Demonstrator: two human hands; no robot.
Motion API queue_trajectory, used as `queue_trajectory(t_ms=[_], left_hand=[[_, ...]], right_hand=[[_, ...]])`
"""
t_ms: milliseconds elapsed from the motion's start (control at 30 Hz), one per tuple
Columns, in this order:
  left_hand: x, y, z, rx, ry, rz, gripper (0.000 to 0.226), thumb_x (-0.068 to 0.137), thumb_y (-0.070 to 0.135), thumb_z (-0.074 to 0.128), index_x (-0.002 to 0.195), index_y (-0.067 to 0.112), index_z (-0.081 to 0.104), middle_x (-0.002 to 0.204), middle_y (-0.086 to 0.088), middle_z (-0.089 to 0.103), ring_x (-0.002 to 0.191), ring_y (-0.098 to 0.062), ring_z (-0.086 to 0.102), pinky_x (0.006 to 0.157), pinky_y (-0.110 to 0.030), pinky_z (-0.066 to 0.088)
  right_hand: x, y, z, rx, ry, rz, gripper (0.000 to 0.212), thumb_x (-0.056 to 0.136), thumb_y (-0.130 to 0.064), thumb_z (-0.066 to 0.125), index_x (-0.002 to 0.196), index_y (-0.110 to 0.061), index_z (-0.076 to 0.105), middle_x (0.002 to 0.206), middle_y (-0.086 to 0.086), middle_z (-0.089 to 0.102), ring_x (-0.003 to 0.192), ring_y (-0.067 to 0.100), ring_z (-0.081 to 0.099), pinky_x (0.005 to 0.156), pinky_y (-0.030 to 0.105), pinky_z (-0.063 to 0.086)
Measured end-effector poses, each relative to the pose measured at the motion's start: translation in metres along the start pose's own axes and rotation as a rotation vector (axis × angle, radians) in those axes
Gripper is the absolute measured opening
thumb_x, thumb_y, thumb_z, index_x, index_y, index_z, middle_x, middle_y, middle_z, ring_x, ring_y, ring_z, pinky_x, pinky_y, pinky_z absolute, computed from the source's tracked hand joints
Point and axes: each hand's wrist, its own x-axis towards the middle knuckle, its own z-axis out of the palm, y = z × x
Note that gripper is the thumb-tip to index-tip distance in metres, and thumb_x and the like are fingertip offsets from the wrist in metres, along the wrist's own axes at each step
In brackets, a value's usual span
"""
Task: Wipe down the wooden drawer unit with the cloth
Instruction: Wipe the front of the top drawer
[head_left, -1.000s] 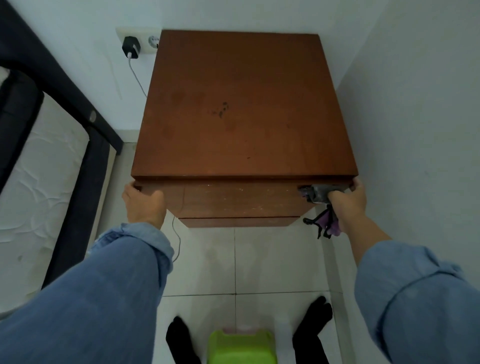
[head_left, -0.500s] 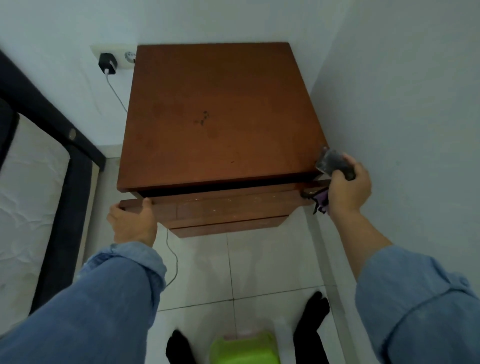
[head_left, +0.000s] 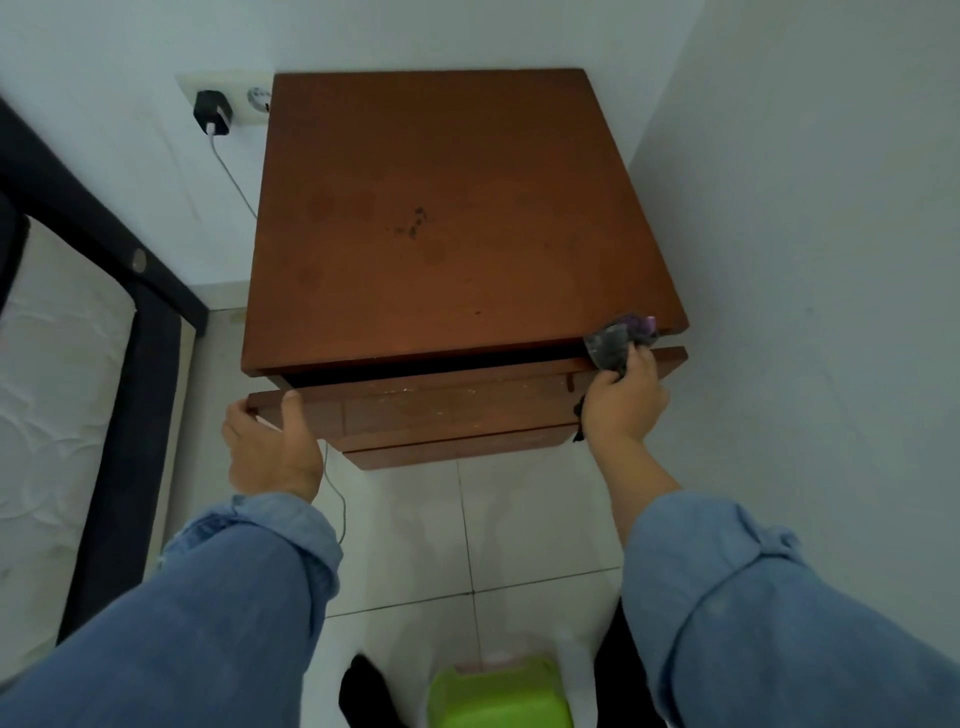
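— Two hands on the job here: the left hand (head_left: 272, 447) is hooked round the left corner of the top drawer (head_left: 415, 410), thumb over its upper edge, fingers underneath. That grip is closed on the wood.

— And the right hand (head_left: 623, 400)?

— Bunched tight around the cloth (head_left: 615, 340), a grey and purple wad poking out above the knuckles. It sits at the right front corner of the drawer unit (head_left: 457, 218), pressed into the dark gap between the top board and the drawer, which is pulled out a little.

— So where does the work lie from there?

— Nearly all of it lies to the left. The drawer's top edge runs side to side, a long strip from the cloth over to the left hand. The cloth is at the far right end of it, so I'd judge a sweep leftward along that strip is the natural stroke.

— Which hand is closer to it?

— The right, no contest. It's touching the edge already. The left looks like it's just holding the drawer out and steady.

— Anything in the way?

— That left thumb rests on the same edge at the other end. The big top surface, with a few dark specks near its middle, lies up and away from the cloth.
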Motion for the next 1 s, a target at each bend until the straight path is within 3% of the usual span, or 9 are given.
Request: queue_trajectory(t_ms=[200, 633, 867, 1000], left_hand=[[-0.001, -0.004, -0.004, 0.015, -0.032, 0.024, 0.065, 0.076, 0.057, 0.039, 0.125, 0.015, 0.045, 0.126, -0.010, 0.053, 0.107, -0.034, 0.055, 0.096, -0.054, 0.043], [-0.007, 0.001, -0.017, -0.053, -0.051, 0.034, 0.054, 0.082, 0.044, 0.035, 0.126, 0.018, 0.051, 0.129, -0.006, 0.056, 0.114, -0.028, 0.053, 0.102, -0.046, 0.038], [-0.002, 0.004, -0.031, -0.143, -0.109, -0.047, 0.036, 0.096, 0.025, 0.036, 0.124, 0.019, 0.057, 0.120, -0.003, 0.060, 0.103, -0.017, 0.048, 0.087, -0.028, 0.034], [0.004, -0.002, -0.036, -0.220, -0.141, -0.037, 0.046, 0.088, 0.035, 0.032, 0.121, 0.023, 0.062, 0.123, -0.001, 0.062, 0.112, -0.018, 0.052, 0.098, -0.031, 0.037]], right_hand=[[-0.072, -0.045, 0.032, -0.093, -0.136, -0.104, 0.047, 0.092, -0.015, 0.044, 0.139, -0.016, 0.044, 0.151, -0.006, 0.035, 0.110, 0.027, 0.042, 0.092, 0.033, 0.041], [-0.113, -0.071, 0.047, -0.130, -0.245, -0.220, 0.051, 0.091, -0.011, 0.045, 0.141, -0.018, 0.041, 0.149, -0.010, 0.036, 0.114, 0.021, 0.040, 0.095, 0.028, 0.040], [-0.145, -0.084, 0.064, -0.070, -0.346, -0.379, 0.055, 0.089, -0.007, 0.049, 0.141, -0.022, 0.042, 0.149, -0.015, 0.036, 0.109, 0.021, 0.043, 0.089, 0.024, 0.041], [-0.161, -0.093, 0.076, -0.068, -0.412, -0.436, 0.056, 0.090, -0.006, 0.050, 0.142, -0.023, 0.040, 0.149, -0.016, 0.036, 0.112, 0.019, 0.042, 0.094, 0.022, 0.040]])
